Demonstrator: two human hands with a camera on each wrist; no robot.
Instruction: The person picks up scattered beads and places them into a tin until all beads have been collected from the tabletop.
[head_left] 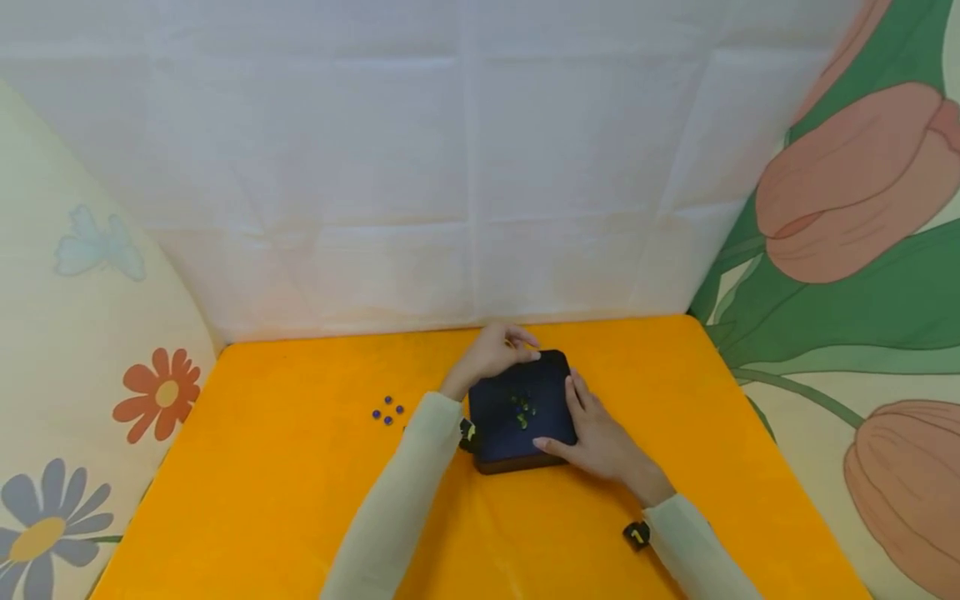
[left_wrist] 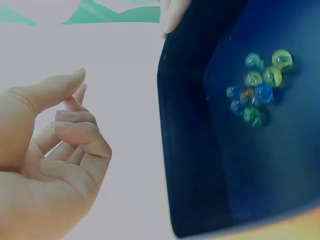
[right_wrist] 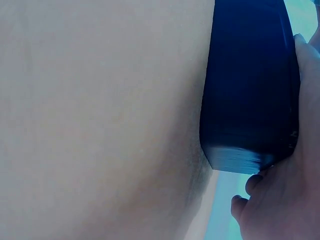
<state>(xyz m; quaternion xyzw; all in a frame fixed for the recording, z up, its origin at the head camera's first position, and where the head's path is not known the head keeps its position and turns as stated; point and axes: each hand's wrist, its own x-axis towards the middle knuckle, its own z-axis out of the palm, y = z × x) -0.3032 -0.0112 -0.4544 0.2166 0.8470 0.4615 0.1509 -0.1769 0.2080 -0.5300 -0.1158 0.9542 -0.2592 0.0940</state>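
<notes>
A dark, square open tray (head_left: 498,442) is in front of me on the orange table. Several glass marbles (left_wrist: 272,76), green, yellow and blue, lie together on its floor. My right hand (head_left: 603,437) grips the tray's right side, thumb over the near part and fingers along the outer wall. In the right wrist view this hand is close against the tray wall (right_wrist: 250,85). My left hand (head_left: 495,350) is by the far left corner, its fingers loosely bent. The left wrist view shows a gap between that hand (left_wrist: 65,145) and the tray, with nothing seen in its fingers.
Several small blue marbles (head_left: 388,420) sit on the orange table (head_left: 300,467) left of the tray, one partly hidden by my left sleeve (head_left: 408,483). A white sheet (head_left: 375,167) hangs behind the table. Flower-printed cloths (head_left: 862,333) flank both sides.
</notes>
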